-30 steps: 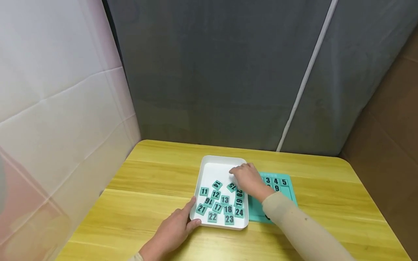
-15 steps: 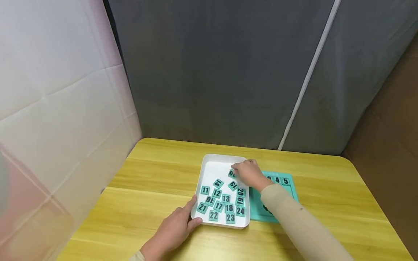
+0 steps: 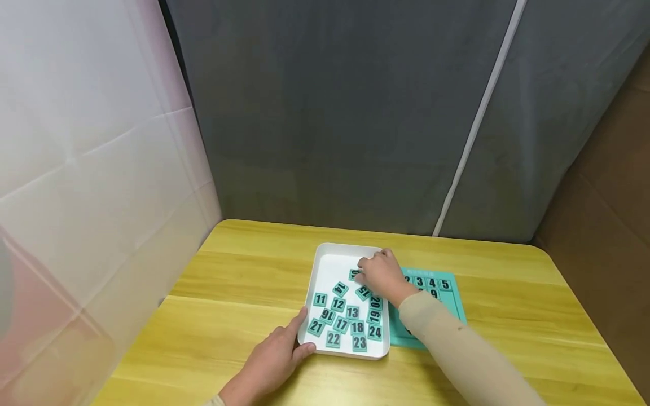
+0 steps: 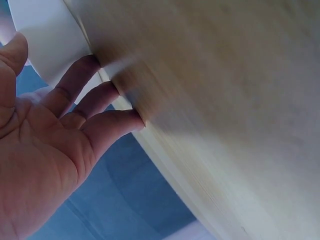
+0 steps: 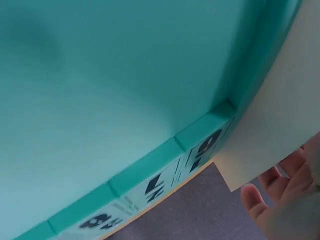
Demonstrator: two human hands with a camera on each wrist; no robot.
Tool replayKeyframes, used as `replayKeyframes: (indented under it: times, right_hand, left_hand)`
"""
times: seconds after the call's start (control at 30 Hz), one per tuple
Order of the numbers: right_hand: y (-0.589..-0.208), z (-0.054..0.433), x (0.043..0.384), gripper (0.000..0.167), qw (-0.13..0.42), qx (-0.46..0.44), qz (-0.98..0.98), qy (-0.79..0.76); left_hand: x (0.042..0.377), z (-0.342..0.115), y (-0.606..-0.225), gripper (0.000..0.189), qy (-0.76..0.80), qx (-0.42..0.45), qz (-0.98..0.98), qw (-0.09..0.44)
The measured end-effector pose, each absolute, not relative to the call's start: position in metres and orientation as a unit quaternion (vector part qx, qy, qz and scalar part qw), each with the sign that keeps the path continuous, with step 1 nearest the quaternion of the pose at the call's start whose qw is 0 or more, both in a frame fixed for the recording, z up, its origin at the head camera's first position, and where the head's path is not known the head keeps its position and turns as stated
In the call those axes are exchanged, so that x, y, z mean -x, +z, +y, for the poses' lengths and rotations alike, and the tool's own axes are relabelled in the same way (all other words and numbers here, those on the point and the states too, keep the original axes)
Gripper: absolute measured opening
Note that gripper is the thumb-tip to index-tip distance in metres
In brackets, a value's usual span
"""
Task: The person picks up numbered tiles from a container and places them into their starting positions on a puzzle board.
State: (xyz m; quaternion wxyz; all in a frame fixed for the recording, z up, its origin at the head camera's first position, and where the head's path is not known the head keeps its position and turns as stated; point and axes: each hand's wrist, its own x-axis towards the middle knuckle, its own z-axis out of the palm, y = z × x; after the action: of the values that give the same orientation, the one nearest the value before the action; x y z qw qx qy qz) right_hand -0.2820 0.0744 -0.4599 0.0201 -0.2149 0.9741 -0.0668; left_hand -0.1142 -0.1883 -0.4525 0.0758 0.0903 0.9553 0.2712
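My left hand (image 3: 276,352) lies at the near left corner of a white tray (image 3: 327,262), index finger along its left side and thumb at its near edge. In the left wrist view, other fingers (image 4: 102,95) touch the wooden table. Over the tray's far right part, my right hand (image 3: 383,276) pinches a teal number tile (image 3: 354,275) between thumb and forefinger; its number is partly covered. Nearby in the tray lie tile 15 (image 3: 363,292), tile 14 (image 3: 340,289) and several others. Only part of the right hand's fingers (image 5: 254,197) shows in the right wrist view.
A teal number board (image 3: 454,290) lies right of the tray, with several tiles along its far rows; my right forearm (image 3: 447,332) crosses over it. The yellow wooden table (image 3: 244,265) ends at a grey curtain (image 3: 315,141) behind. Fabric walls stand at both sides.
The number tile under my right fingers has shifted slightly left and turned. A second ago my right hand hid it. My left hand stays at the tray's corner.
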Motion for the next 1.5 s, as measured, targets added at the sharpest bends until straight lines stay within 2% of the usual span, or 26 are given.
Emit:
replayKeyframes:
  times: [0.13,0.37,0.63,0.77,0.9,1.1,1.2,1.3,1.47,1.5]
  right_hand:
    - [-0.461,0.071,0.282,0.029,0.019,0.219,0.973,-0.066]
    - [-0.463,0.061,0.283,0.031,0.056,0.252,0.958,-0.123]
    - [-0.462,0.057,0.278,0.021,0.012,0.25,0.96,-0.127]
    - [-0.442,0.089,0.267,0.029,0.011,0.249,0.956,-0.154]
    - [-0.424,0.156,0.248,0.04,-0.002,0.223,0.961,-0.164]
    - [-0.432,0.238,0.212,0.04,-0.008,0.228,0.969,-0.096]
    - [-0.442,0.25,0.198,0.039,-0.011,0.271,0.96,-0.068]
    - [-0.45,0.246,0.191,0.035,-0.037,0.287,0.956,-0.049]
    - [-0.462,0.227,0.183,0.016,-0.086,0.194,0.976,-0.056]
    - [-0.464,0.223,0.182,0.018,-0.088,0.175,0.979,-0.056]
  left_hand:
    - [0.114,-0.189,-0.453,0.078,0.269,-0.092,0.956,0.073]
    - [0.117,-0.192,-0.452,0.078,0.264,-0.091,0.958,0.07]
    - [0.116,-0.191,-0.453,0.077,0.266,-0.095,0.957,0.069]
    - [0.116,-0.184,-0.455,0.078,0.27,-0.097,0.955,0.072]
    - [0.117,-0.177,-0.454,0.078,0.272,-0.107,0.954,0.067]
    - [0.118,-0.184,-0.448,0.078,0.264,-0.104,0.957,0.067]
    - [0.12,-0.189,-0.447,0.077,0.26,-0.098,0.958,0.067]
    - [0.12,-0.193,-0.448,0.077,0.259,-0.09,0.959,0.068]
    - [0.119,-0.198,-0.451,0.077,0.255,-0.085,0.96,0.078]
    - [0.118,-0.199,-0.452,0.077,0.254,-0.084,0.96,0.077]
